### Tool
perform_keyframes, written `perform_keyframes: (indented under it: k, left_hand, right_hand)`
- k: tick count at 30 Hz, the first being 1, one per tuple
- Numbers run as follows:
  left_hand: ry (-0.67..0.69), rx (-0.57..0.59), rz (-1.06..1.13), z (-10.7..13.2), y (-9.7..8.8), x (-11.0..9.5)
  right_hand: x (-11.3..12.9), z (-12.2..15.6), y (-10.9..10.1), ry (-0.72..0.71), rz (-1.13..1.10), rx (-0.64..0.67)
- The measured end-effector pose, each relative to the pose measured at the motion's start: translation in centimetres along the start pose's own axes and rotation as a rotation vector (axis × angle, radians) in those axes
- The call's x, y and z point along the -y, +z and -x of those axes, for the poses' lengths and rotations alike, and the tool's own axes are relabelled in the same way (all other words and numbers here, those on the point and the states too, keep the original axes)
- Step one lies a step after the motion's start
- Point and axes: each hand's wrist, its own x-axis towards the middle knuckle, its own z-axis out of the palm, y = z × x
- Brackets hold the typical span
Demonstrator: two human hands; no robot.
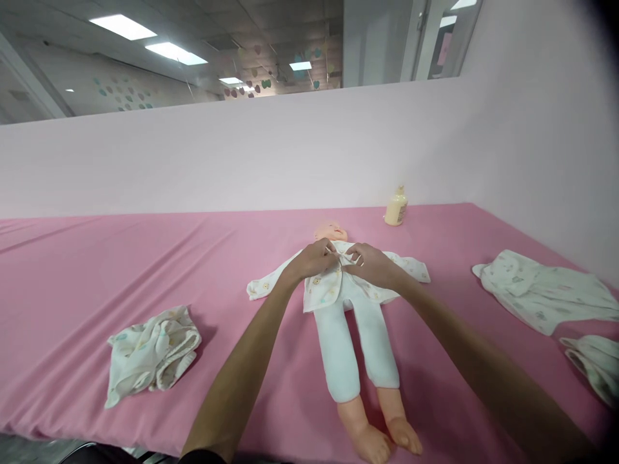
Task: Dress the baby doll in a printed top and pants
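A baby doll point(331, 231) lies on its back on the pink sheet point(97, 270), head away from me, bare feet point(382, 438) near the front edge. It wears a white printed jacket point(322, 287) and pale trousers point(345, 348). My left hand point(315, 258) and my right hand point(371, 264) meet over the doll's chest. Both pinch the jacket's front edges together just below the neck, fingers closed on the cloth.
A crumpled printed garment point(152, 351) lies at the left. Two more pale garments lie at the right, one point(546, 290) spread out, one point(597, 364) at the edge. A cream bottle point(396, 207) stands by the pink partition point(242, 154) behind the doll.
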Motion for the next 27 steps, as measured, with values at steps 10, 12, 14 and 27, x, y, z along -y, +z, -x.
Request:
perform_keyframes:
  k: [10,12,14,27]
  left_hand:
    - [-0.006,0.034,-0.473,3.1,1.6,-2.3]
    - [-0.015,-0.001,-0.543,3.3,2.2,-2.6]
    - [-0.016,-0.026,-0.571,3.3,2.7,-2.6]
    - [0.047,-0.194,-0.532,3.2,3.9,0.0]
  right_hand:
    - [3.2,4.0,-2.2,-0.076,0.455,0.056]
    - [3.2,4.4,-2.2,-0.083,0.531,0.162]
    - [3.0,4.5,-1.9,-0.082,0.593,0.233]
    - [0.5,1.5,-0.8,-0.071,0.359,0.027]
